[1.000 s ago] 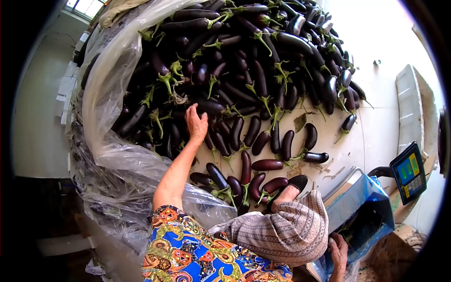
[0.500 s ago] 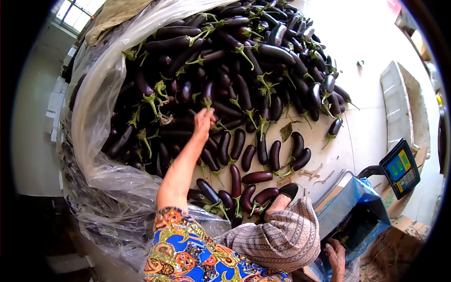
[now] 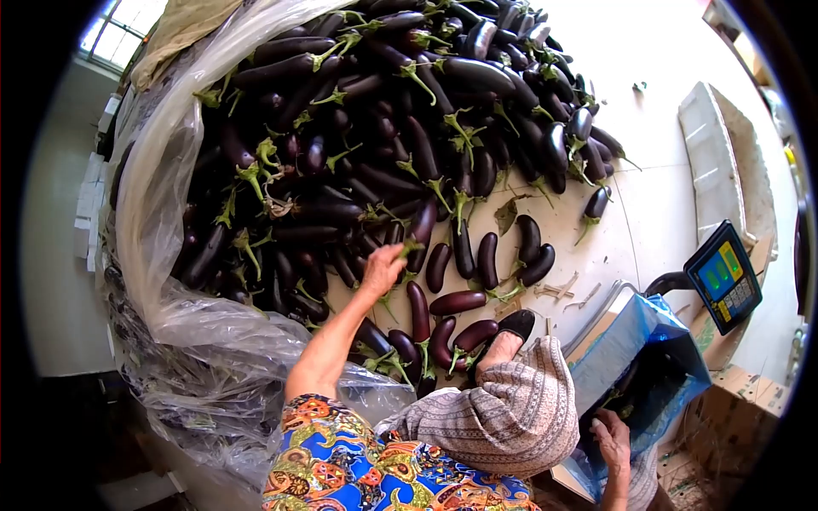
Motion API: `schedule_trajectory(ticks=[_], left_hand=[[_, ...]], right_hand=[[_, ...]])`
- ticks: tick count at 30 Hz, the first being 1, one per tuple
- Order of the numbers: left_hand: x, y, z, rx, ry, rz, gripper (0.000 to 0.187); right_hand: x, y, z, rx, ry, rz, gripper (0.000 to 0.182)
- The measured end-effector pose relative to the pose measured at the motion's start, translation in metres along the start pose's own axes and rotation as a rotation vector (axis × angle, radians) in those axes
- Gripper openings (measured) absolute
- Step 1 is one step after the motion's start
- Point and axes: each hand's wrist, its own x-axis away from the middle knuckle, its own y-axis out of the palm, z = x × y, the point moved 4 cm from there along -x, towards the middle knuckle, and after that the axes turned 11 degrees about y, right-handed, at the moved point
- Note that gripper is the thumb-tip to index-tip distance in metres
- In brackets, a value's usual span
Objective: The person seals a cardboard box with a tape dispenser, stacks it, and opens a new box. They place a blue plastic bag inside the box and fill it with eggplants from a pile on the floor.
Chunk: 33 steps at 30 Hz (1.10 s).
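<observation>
My left hand (image 3: 385, 269) pinches an eggplant (image 3: 423, 223) by its green stem end, and the dark body points away from me. It is over the near edge of a large heap of eggplants (image 3: 341, 183). Loose eggplants lie on the floor just right of this hand, among them a purple one (image 3: 457, 302) on its side. My right hand (image 3: 611, 439) is curled at the near side of a box lined with a blue plastic bag (image 3: 673, 319). Dark eggplants show inside the bag. What the right fingers hold, if anything, is hidden.
Clear plastic sheeting (image 3: 158, 213) wraps the heap's left side. A scale display (image 3: 724, 277) stands beyond the blue-lined box, with a white foam box (image 3: 711, 162) farther back. My shoe (image 3: 518, 324) is close to the loose eggplants. Dry stem scraps litter the floor.
My left hand has drawn back toward me and slightly right, bringing an eggplant away from the heap by its stem. My right hand stays at the blue-lined box.
</observation>
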Motion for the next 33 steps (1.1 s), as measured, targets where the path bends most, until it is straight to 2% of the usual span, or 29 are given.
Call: schedule_trajectory(ticks=[1, 2, 5, 6, 7, 9, 12, 13, 15, 16, 17, 19, 21, 22, 25, 26, 30, 33], left_hand=[[0.002, 0.004, 0.006, -0.13, 0.031, -0.205, 0.039], [0.002, 0.007, 0.007, -0.139, -0.035, -0.359, 0.038], [-0.026, 0.009, 0.01, 0.016, -0.141, -0.032, 0.037], [-0.042, 0.014, 0.012, 0.043, -0.114, 0.013, 0.037], [-0.059, 0.02, 0.017, 0.043, -0.112, 0.001, 0.038], [-0.089, 0.046, 0.023, 0.189, -0.268, -0.018, 0.047], [-0.131, 0.096, 0.029, 0.161, -0.391, -0.084, 0.072], [-0.14, 0.117, 0.024, 0.033, -0.353, 0.013, 0.067], [-0.143, 0.148, 0.008, 0.066, -0.415, 0.065, 0.052], [-0.141, 0.157, 0.001, 0.041, -0.331, 0.174, 0.036], [-0.132, 0.166, -0.012, 0.045, -0.319, 0.171, 0.031], [-0.107, 0.165, -0.025, 0.18, -0.414, 0.08, 0.039], [-0.089, 0.114, 0.031, 0.422, -0.614, 0.045, 0.049], [-0.081, 0.106, 0.035, 0.349, -0.471, 0.072, 0.052], [-0.06, 0.099, 0.026, 0.026, -0.153, -0.016, 0.049], [-0.063, 0.084, 0.051, 0.124, -0.243, -0.037, 0.028], [-0.052, 0.092, 0.031, 0.063, -0.145, -0.377, 0.019], [-0.071, 0.06, 0.075, -0.165, 0.185, -0.767, 0.032]], right_hand=[[0.0, 0.002, 0.003, -0.012, 0.015, -0.011, 0.038], [0.0, 0.005, 0.008, -0.023, 0.032, -0.025, 0.038], [0.001, 0.01, 0.003, -0.013, 0.041, -0.052, 0.038], [0.0, 0.01, 0.0, -0.002, 0.027, -0.046, 0.038], [-0.002, 0.009, -0.003, 0.01, 0.011, -0.039, 0.037], [-0.006, 0.007, -0.007, 0.029, 0.009, -0.031, 0.037], [-0.006, 0.005, -0.008, 0.017, 0.038, -0.029, 0.037], [-0.007, 0.005, -0.008, 0.005, 0.05, -0.03, 0.036], [-0.005, 0.004, -0.007, 0.001, 0.057, -0.029, 0.036], [-0.004, 0.003, -0.005, -0.002, 0.062, -0.029, 0.036], [-0.004, 0.002, -0.002, -0.009, 0.064, -0.03, 0.036], [-0.005, 0.002, 0.004, -0.032, 0.065, -0.034, 0.037], [-0.006, 0.004, 0.005, -0.038, 0.06, -0.033, 0.036], [-0.008, 0.003, 0.003, -0.036, 0.056, -0.033, 0.035], [-0.006, 0.003, -0.014, 0.023, 0.079, -0.006, 0.034], [-0.006, 0.004, -0.012, 0.04, 0.071, -0.006, 0.033], [-0.008, 0.003, -0.015, 0.055, 0.051, 0.004, 0.03], [-0.008, 0.004, -0.019, 0.063, -0.007, 0.019, 0.028]])
